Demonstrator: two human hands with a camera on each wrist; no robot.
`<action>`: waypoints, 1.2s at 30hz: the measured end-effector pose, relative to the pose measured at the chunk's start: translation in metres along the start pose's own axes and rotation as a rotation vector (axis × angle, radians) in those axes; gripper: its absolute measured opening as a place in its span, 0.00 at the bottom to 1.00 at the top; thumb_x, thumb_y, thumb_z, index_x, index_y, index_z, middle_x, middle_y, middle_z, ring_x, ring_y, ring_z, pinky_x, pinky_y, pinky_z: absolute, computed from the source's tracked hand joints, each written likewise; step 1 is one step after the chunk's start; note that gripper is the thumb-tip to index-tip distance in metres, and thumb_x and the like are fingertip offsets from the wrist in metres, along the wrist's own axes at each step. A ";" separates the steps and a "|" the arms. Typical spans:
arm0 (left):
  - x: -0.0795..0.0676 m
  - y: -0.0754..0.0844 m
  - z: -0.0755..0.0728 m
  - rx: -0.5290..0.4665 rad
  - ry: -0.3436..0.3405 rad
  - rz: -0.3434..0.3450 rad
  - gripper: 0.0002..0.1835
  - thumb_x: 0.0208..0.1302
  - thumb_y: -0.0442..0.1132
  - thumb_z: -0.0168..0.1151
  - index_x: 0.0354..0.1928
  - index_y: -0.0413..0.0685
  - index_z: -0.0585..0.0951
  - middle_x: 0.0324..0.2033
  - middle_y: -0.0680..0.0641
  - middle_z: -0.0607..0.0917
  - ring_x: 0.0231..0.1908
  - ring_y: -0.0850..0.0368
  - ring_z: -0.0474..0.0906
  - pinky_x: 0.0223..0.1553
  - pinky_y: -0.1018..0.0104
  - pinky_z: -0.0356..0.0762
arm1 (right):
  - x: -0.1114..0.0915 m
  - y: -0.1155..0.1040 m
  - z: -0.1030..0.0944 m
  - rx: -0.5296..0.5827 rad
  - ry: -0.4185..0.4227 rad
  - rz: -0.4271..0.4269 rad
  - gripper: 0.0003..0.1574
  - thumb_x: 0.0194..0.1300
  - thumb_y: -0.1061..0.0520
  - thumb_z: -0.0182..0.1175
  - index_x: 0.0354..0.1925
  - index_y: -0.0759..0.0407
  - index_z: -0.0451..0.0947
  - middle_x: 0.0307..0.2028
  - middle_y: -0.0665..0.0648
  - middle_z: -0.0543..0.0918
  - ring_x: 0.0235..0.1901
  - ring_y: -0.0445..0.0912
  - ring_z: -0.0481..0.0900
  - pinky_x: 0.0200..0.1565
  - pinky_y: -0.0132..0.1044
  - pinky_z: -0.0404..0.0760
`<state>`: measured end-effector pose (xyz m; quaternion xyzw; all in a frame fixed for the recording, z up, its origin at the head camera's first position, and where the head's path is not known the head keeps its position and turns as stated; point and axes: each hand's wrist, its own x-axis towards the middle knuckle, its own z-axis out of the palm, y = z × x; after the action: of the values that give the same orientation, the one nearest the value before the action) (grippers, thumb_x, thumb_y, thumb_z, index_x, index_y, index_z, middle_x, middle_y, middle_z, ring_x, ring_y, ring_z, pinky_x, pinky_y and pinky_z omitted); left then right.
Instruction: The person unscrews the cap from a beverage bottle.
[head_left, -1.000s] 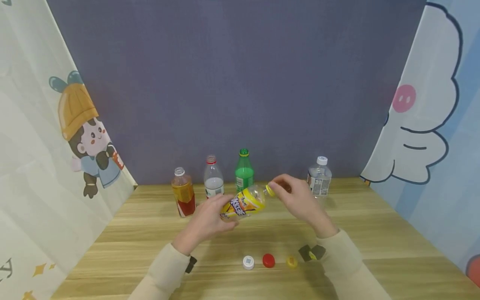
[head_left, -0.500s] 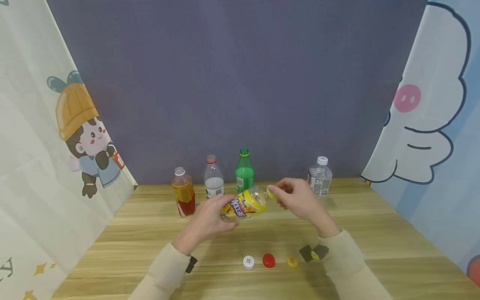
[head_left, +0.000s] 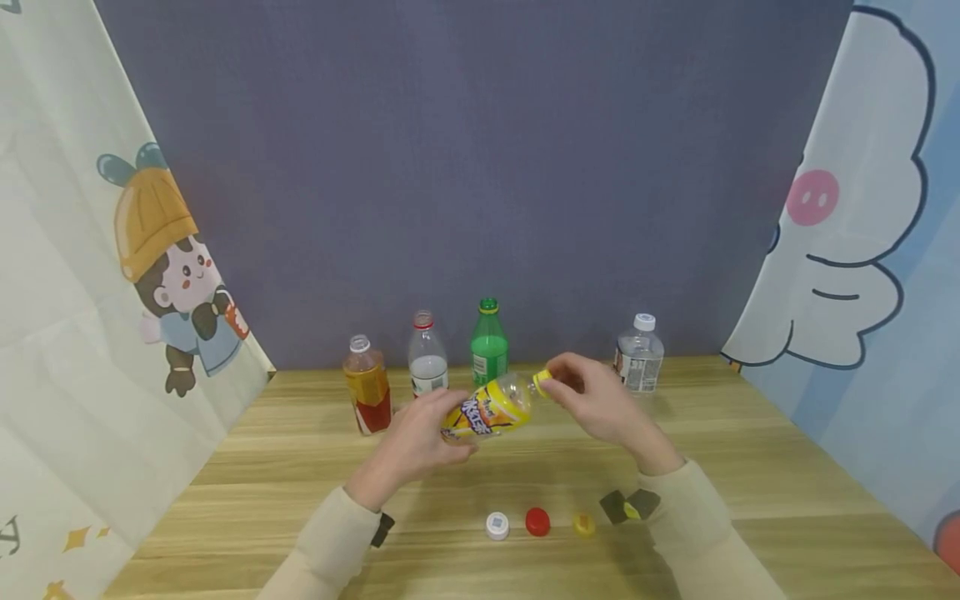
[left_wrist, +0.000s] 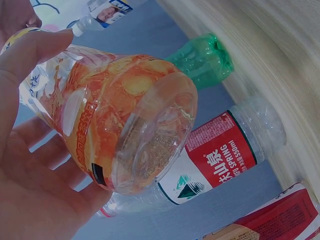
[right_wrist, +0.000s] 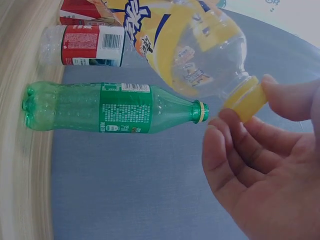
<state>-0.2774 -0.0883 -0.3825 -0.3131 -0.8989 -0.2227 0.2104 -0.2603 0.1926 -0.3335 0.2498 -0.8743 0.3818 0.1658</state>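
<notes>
My left hand (head_left: 423, 429) grips a clear plastic bottle with a yellow label (head_left: 487, 410), tilted above the table with its neck up to the right. In the left wrist view the bottle's base (left_wrist: 157, 135) faces the camera, thumb on one side and fingers on the other. My right hand (head_left: 596, 400) is at the neck. Its thumb and fingers pinch the yellow cap (right_wrist: 246, 99) on the bottle's mouth. Behind the tilted bottle stands a green bottle (head_left: 489, 346) without a cap. Left of it are a clear bottle with a red neck ring (head_left: 428, 367) and an amber-and-red labelled bottle (head_left: 367, 387), both uncapped.
A white-capped clear bottle (head_left: 640, 358) stands at the back right. Near the front of the wooden table (head_left: 300, 467) lie a white cap (head_left: 497, 525), a red cap (head_left: 537, 522) and a yellow cap (head_left: 583, 523). A dark curtain (head_left: 465, 167) hangs behind.
The right hand's fingers have shifted around the yellow cap, covering more of it half a second ago and less now. The left hand and bottle have stayed almost still.
</notes>
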 end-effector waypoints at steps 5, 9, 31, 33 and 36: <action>0.000 -0.001 0.001 0.015 0.004 0.002 0.36 0.46 0.47 0.81 0.60 0.47 0.81 0.48 0.50 0.85 0.43 0.56 0.80 0.43 0.56 0.79 | 0.000 -0.001 0.000 -0.035 -0.008 -0.066 0.14 0.72 0.61 0.61 0.52 0.68 0.78 0.40 0.55 0.83 0.40 0.47 0.81 0.46 0.44 0.82; 0.000 -0.001 0.000 0.025 0.000 -0.004 0.37 0.46 0.47 0.82 0.60 0.47 0.81 0.48 0.50 0.85 0.43 0.56 0.80 0.43 0.55 0.79 | -0.001 -0.003 0.000 -0.044 -0.018 -0.089 0.16 0.71 0.63 0.61 0.54 0.69 0.77 0.43 0.57 0.83 0.43 0.48 0.81 0.48 0.45 0.82; 0.001 0.000 -0.003 0.025 -0.003 -0.018 0.37 0.45 0.47 0.82 0.60 0.48 0.81 0.46 0.52 0.84 0.42 0.57 0.79 0.44 0.55 0.79 | 0.000 -0.012 0.002 -0.022 0.023 0.160 0.20 0.72 0.44 0.61 0.41 0.61 0.83 0.26 0.51 0.81 0.27 0.45 0.78 0.31 0.40 0.78; 0.001 0.000 -0.003 0.031 -0.001 -0.016 0.37 0.45 0.48 0.82 0.60 0.48 0.81 0.46 0.51 0.84 0.42 0.57 0.79 0.44 0.55 0.79 | 0.000 -0.011 0.002 -0.014 0.014 0.136 0.18 0.72 0.46 0.62 0.42 0.61 0.83 0.27 0.51 0.82 0.28 0.45 0.79 0.32 0.40 0.79; 0.000 0.000 -0.003 0.019 -0.010 -0.019 0.37 0.45 0.48 0.82 0.60 0.47 0.81 0.46 0.51 0.85 0.42 0.56 0.80 0.43 0.55 0.79 | 0.000 -0.007 0.001 -0.026 0.010 0.069 0.15 0.71 0.50 0.63 0.45 0.62 0.82 0.32 0.51 0.84 0.32 0.44 0.80 0.36 0.41 0.81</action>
<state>-0.2768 -0.0894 -0.3801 -0.3038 -0.9050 -0.2145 0.2067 -0.2566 0.1872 -0.3298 0.2157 -0.8863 0.3772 0.1601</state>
